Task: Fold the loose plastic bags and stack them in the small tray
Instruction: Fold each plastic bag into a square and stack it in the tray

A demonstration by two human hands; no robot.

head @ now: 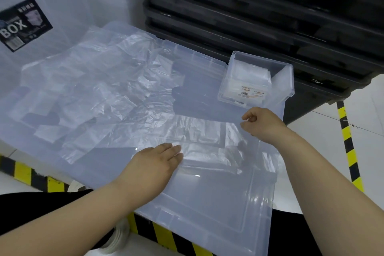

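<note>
A clear plastic bag (205,141) lies spread on the big translucent lid (218,203) in front of me. My left hand (158,162) presses flat on the bag's left edge with straight fingers. My right hand (261,124) pinches the bag's right corner between thumb and curled fingers. Several more loose clear bags (93,93) lie in a heap on the lid's left and far side. The small clear tray (288,81) stands at the lid's far right corner with folded bags (249,75) stacked inside.
A stack of black crates (259,10) rises behind the tray. A large translucent storage box with a "BOX" label (22,25) stands at the far left. Yellow-black hazard tape (349,147) marks the white floor on the right and below the lid.
</note>
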